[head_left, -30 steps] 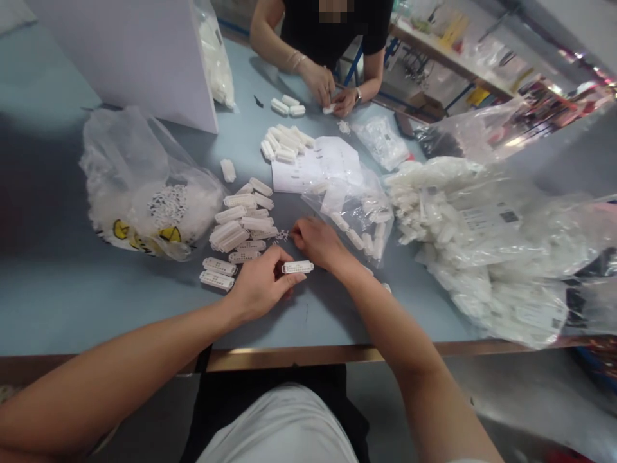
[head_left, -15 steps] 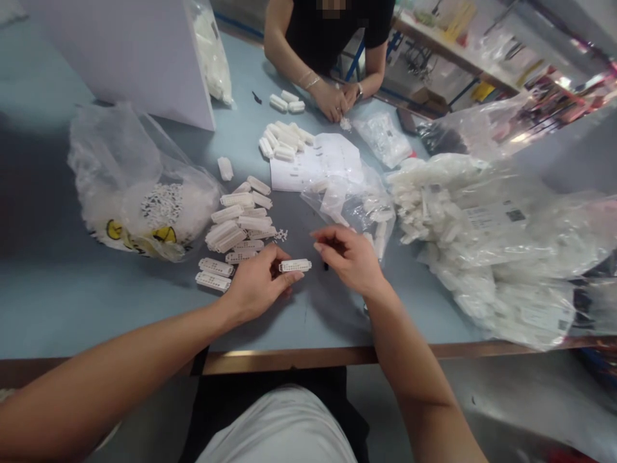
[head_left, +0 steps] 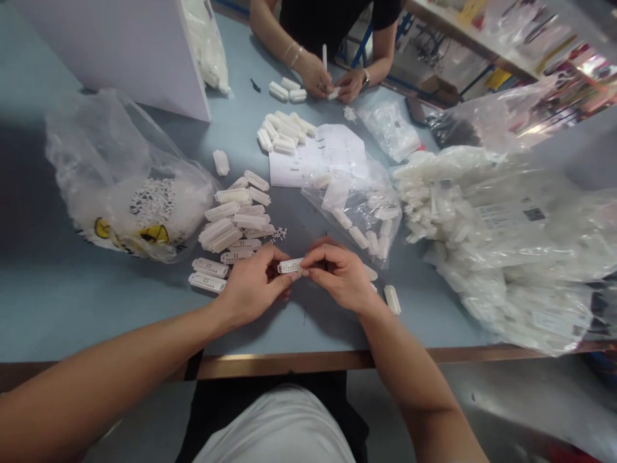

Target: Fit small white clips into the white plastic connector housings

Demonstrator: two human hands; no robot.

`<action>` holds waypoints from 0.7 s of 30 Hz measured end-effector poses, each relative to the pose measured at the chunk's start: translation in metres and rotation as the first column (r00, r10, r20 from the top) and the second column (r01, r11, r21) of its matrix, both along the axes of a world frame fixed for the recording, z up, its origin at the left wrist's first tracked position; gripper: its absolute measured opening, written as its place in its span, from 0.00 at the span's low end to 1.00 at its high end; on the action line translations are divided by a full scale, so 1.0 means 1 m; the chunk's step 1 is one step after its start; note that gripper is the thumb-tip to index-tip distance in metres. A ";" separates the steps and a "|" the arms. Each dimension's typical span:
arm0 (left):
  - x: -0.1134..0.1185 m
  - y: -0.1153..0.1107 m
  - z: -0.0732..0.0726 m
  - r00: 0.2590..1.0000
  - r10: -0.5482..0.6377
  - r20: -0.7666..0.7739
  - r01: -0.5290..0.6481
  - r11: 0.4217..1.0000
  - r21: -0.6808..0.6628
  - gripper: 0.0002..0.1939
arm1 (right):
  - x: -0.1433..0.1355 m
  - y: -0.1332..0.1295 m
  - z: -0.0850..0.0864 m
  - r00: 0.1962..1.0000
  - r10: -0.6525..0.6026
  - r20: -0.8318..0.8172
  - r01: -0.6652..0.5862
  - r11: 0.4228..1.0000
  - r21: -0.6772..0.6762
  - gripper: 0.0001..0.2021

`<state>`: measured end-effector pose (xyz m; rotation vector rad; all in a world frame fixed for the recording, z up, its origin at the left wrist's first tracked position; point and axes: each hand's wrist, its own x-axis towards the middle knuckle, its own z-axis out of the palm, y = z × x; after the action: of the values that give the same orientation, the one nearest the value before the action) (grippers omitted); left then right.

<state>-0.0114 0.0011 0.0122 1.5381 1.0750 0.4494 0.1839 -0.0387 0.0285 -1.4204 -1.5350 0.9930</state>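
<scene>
My left hand pinches a small white plastic connector housing, long and narrow, with rows of small holes on its upper face. At the housing's right end, my right hand has its thumb and fingertips closed together and touching it. Whatever lies between those fingertips is too small to make out. Left of my left hand is a loose pile of similar white housings, two of them side by side nearest me. Tiny white pins lie scattered at the pile's right edge.
A clear bag of small white pieces stands left. Another clear bag with white parts overlaps a paper sheet. Large filled bags cover the right. Opposite, a co-worker's hands handle a small white part. A grey panel rises back left.
My right hand has moved left and its fingertips now meet the right end of the housing. My left hand still holds it. Across the table, the co-worker's hands have shifted and a white stick-like object shows there.
</scene>
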 end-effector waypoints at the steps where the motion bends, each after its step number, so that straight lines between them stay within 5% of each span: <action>1: 0.000 0.000 0.000 1.000 -0.004 0.006 0.004 1.000 -0.010 0.14 | 0.000 0.000 -0.001 1.000 -0.007 -0.013 0.007 1.000 -0.025 0.03; 7: 0.001 -0.001 0.001 1.000 0.000 0.020 0.001 0.998 -0.058 0.15 | 0.000 0.001 -0.003 0.998 -0.029 -0.062 0.024 0.996 -0.092 0.01; 14: 0.000 -0.002 0.001 0.999 -0.045 -0.022 0.046 0.998 0.038 0.11 | 0.002 0.002 -0.002 0.988 0.019 -0.155 -0.042 0.988 -0.146 0.01; 21: -0.001 -0.002 0.001 0.994 -0.089 -0.061 0.096 0.988 0.120 0.09 | 0.004 0.004 -0.001 0.948 0.023 -0.319 -0.135 0.933 -0.333 0.11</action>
<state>-0.0125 -0.0012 0.0131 1.7101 1.0297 0.4172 0.1875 -0.0345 0.0274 -1.3618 -1.2305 1.5239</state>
